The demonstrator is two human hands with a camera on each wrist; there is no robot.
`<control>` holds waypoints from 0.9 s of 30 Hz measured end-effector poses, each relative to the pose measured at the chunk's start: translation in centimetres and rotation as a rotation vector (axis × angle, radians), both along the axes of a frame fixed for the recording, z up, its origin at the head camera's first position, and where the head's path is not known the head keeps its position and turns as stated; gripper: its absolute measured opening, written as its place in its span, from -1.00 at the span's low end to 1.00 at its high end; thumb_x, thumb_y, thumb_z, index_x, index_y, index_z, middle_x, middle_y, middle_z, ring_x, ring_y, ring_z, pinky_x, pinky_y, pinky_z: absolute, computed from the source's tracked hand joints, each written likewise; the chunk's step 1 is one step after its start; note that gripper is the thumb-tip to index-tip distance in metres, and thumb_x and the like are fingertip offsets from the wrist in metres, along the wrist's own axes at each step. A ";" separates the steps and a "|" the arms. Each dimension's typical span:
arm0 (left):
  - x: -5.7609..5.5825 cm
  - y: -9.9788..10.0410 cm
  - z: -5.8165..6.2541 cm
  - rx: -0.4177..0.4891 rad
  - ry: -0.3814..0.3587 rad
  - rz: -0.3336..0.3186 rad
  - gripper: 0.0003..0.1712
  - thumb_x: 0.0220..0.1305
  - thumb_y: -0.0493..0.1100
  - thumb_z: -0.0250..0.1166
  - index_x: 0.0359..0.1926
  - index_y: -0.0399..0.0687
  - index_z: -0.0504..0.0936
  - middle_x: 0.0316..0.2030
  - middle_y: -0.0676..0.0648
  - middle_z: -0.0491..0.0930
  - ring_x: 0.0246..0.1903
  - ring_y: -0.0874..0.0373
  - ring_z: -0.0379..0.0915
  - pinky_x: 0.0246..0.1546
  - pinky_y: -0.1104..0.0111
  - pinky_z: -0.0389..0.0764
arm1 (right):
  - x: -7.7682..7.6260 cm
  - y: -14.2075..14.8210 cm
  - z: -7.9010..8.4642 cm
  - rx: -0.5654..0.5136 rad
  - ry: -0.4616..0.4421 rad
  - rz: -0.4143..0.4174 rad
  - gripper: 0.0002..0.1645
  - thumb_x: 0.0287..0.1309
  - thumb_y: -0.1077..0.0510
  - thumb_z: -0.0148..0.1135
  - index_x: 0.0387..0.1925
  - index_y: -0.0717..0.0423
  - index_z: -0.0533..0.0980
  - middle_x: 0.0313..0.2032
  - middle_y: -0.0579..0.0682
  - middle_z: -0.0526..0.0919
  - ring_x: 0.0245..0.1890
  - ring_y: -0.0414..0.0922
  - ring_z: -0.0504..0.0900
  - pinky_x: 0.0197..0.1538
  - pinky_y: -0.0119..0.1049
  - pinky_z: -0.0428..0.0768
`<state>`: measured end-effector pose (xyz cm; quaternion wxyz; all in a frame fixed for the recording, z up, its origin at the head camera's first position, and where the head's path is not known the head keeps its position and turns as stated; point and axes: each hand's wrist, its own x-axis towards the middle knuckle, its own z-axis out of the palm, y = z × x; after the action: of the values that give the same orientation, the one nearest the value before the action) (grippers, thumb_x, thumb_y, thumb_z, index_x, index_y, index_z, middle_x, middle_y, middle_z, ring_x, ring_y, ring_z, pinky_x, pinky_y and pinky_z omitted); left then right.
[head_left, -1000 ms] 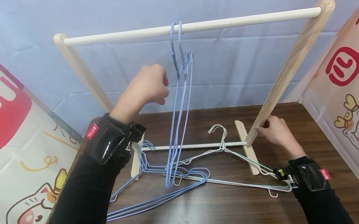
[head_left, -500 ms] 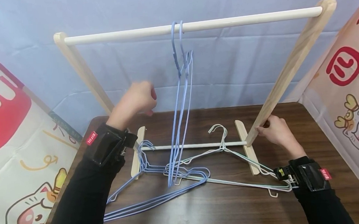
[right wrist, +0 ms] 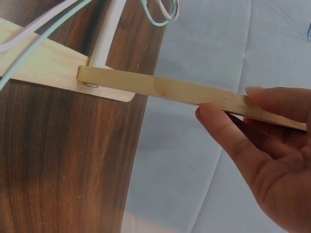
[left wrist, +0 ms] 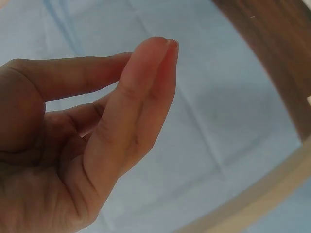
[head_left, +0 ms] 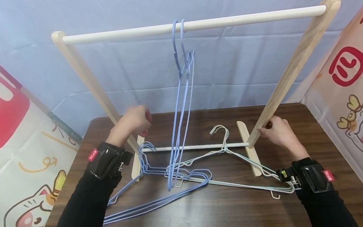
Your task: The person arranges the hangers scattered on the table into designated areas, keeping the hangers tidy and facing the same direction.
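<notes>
A wooden clothes rack point(head_left: 250, 18) stands on the table. My right hand point(head_left: 281, 133) holds the lower part of its right post point(head_left: 292, 68); in the right wrist view, fingers and thumb lie on either side of the wood. Two blue wire hangers point(head_left: 175, 54) hang by their hooks near the middle of the top bar. To the left of these, close to the rack's left post point(head_left: 94, 82), is my left hand point(head_left: 134, 120). Its loosely bent fingers point(left wrist: 129, 92) meet near the tips around nothing. Below it, several blue hangers point(head_left: 156, 203) lie stacked on the table.
White and pale green hangers point(head_left: 225, 142) lie at the right, partly under the blue stack and reaching my right wrist. A lower crossbar point(head_left: 199, 147) joins the rack's two feet. Behind the brown table point(head_left: 233, 215) hangs a pale blue cloth point(head_left: 130, 8), with printed cloths at both sides.
My left hand has come down and left, away from the hanging blue hangers toward the stack on the table. The hanging hangers sway slightly. My right hand stays on the post.
</notes>
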<state>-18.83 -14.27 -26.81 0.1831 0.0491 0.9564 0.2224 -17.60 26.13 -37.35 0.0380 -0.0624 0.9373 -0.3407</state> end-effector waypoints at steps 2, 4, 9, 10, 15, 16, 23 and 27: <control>0.2 -0.4 -1.0 0.014 -0.012 -0.003 -0.68 -0.07 -0.49 0.00 -0.21 -0.39 0.49 -0.48 -0.20 0.53 -0.64 0.14 0.54 -0.54 0.37 0.58 | 0.0 0.0 0.0 -0.001 -0.002 0.000 -0.63 0.16 0.31 0.07 -0.09 0.56 0.34 -0.26 0.47 0.50 -0.32 0.22 0.61 -0.47 -0.22 0.57; 0.4 -0.9 -1.9 0.018 -0.025 0.004 -0.67 -0.05 -0.47 0.02 -0.18 -0.40 0.50 -0.47 -0.19 0.54 -0.64 0.14 0.54 -0.54 0.37 0.57 | 0.0 0.0 0.0 0.000 -0.004 0.000 -0.63 0.17 0.30 0.07 -0.08 0.55 0.33 -0.26 0.47 0.50 -0.31 0.23 0.61 -0.46 -0.21 0.57; 1.0 -1.8 -4.3 0.001 -0.055 0.037 -0.68 -0.02 -0.45 0.08 -0.15 -0.39 0.50 -0.42 -0.23 0.56 -0.64 0.15 0.54 -0.55 0.38 0.56 | 0.0 -0.1 0.0 0.005 -0.006 -0.006 -0.63 0.17 0.31 0.08 -0.08 0.56 0.33 -0.27 0.47 0.50 -0.32 0.22 0.61 -0.47 -0.22 0.56; 1.1 -1.9 -4.7 0.003 -0.063 0.043 -0.67 -0.03 -0.46 0.08 -0.15 -0.40 0.50 -0.40 -0.26 0.55 -0.64 0.15 0.54 -0.55 0.38 0.57 | 0.0 -0.1 0.0 0.007 -0.007 -0.007 -0.63 0.17 0.31 0.09 -0.08 0.56 0.34 -0.27 0.47 0.51 -0.33 0.21 0.62 -0.47 -0.22 0.56; 1.7 -2.8 -7.1 0.027 -0.095 0.067 -0.74 -0.03 -0.47 0.05 -0.24 -0.38 0.52 -0.47 -0.24 0.55 -0.67 0.15 0.52 -0.55 0.36 0.56 | 0.0 -0.2 0.0 0.013 -0.008 -0.011 -0.62 0.16 0.30 0.10 -0.09 0.57 0.34 -0.29 0.45 0.52 -0.36 0.18 0.62 -0.47 -0.21 0.56; 1.8 -3.0 -7.6 0.031 -0.103 0.069 -0.76 -0.01 -0.46 0.06 -0.25 -0.38 0.52 -0.50 -0.21 0.55 -0.67 0.15 0.52 -0.54 0.35 0.56 | 0.0 -0.2 0.0 0.014 -0.008 -0.011 -0.62 0.16 0.31 0.10 -0.09 0.57 0.34 -0.30 0.45 0.52 -0.36 0.17 0.63 -0.48 -0.21 0.56; 2.5 -4.1 -10.3 0.047 -0.137 0.075 -0.82 -0.07 -0.50 0.02 -0.42 -0.37 0.53 -0.66 -0.13 0.50 -0.70 0.15 0.52 -0.58 0.36 0.57 | 0.0 -0.2 0.1 0.015 -0.010 -0.012 -0.63 0.16 0.30 0.11 -0.09 0.56 0.35 -0.30 0.44 0.53 -0.37 0.15 0.62 -0.48 -0.22 0.55; 2.8 -4.5 -11.7 0.067 -0.139 0.114 -0.77 -0.11 -0.53 0.01 -0.39 -0.41 0.54 -0.60 -0.16 0.51 -0.69 0.14 0.53 -0.61 0.38 0.56 | 0.0 -0.2 0.0 0.005 -0.012 -0.012 -0.63 0.16 0.30 0.11 -0.09 0.56 0.34 -0.29 0.45 0.52 -0.37 0.16 0.63 -0.47 -0.22 0.56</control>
<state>-15.98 -18.79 -38.47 0.2345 -0.0151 0.9346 0.2670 -17.59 25.95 -37.34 0.0415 -0.0546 0.9383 -0.3389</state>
